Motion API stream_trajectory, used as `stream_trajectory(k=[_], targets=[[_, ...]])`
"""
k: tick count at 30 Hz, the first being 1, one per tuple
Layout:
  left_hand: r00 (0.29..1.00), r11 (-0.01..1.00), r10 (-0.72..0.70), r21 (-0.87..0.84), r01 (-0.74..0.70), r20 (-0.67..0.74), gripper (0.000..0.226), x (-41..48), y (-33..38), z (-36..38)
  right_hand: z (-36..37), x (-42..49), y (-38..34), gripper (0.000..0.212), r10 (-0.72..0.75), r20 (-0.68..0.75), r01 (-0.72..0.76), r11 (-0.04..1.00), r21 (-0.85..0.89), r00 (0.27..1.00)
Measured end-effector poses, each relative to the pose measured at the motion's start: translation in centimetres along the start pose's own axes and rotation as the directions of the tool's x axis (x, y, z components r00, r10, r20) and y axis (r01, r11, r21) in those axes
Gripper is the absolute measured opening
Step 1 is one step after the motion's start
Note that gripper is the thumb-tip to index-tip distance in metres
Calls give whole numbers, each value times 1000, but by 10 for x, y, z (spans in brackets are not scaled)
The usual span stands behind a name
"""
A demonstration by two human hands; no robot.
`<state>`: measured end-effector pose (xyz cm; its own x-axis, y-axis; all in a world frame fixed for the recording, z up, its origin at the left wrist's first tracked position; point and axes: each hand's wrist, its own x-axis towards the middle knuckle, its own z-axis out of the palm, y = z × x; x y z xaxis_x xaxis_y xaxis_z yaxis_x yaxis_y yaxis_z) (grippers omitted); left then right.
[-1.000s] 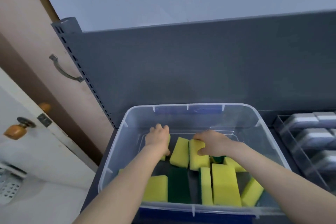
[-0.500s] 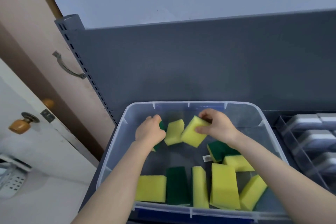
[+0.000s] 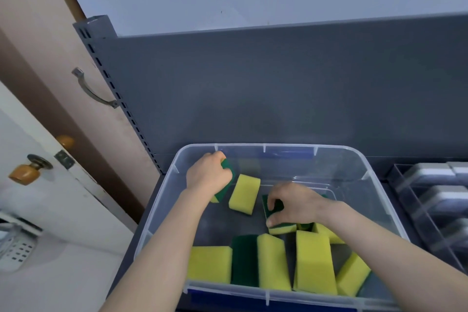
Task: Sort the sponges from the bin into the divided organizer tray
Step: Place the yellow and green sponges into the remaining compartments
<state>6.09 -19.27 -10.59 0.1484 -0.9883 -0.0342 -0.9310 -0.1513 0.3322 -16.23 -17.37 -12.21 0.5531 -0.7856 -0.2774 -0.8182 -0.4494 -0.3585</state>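
Observation:
A clear plastic bin (image 3: 162,200) holds several yellow sponges with green scouring pads. My left hand (image 3: 206,173) grips one sponge (image 3: 226,182) at the bin's far left, raised off the floor with its green face showing. My right hand (image 3: 293,204) curls its fingers round another sponge (image 3: 274,218), green side up, near the middle. A loose yellow sponge (image 3: 244,194) lies tilted between my hands. Along the near wall lies a row of sponges (image 3: 272,261). The divided organizer tray (image 3: 405,186) stands at the right edge with grey sponges in its compartments.
A dark grey shelf back panel (image 3: 278,88) rises behind the bin. Its slotted upright (image 3: 114,88) runs down the left. Further left are a door with a metal handle (image 3: 92,90) and an orange knob (image 3: 24,172). A white perforated basket (image 3: 15,251) sits at the lower left.
My right hand let go of the yellow sponge it was lifting and came down onto a green-topped sponge in the middle. My left hand rose a little with its sponge.

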Motion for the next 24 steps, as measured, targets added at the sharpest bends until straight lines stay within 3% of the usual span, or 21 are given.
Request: stream_trajectory(k=[4,8,10,18,24], targets=[[1000,999,31,-16,-31,-6,34,0,1,-1,-1,7,3,42,16,-130,-21,999,-35,991],[996,996,87,-10,-87,-6,31,1,1,1,11,8,10,61,124,121,-114,989,-90,985],[994,994,111,-2,-111,4,33,1,2,2,13,7,11,59,136,130,-127,989,-77,982],[981,981,191,17,-192,22,33,-4,10,4,9,7,10,39,184,-40,-183,983,26,982],[977,977,212,12,-212,-13,30,-10,15,-2,-16,2,13,37,269,-341,-210,957,200,901]])
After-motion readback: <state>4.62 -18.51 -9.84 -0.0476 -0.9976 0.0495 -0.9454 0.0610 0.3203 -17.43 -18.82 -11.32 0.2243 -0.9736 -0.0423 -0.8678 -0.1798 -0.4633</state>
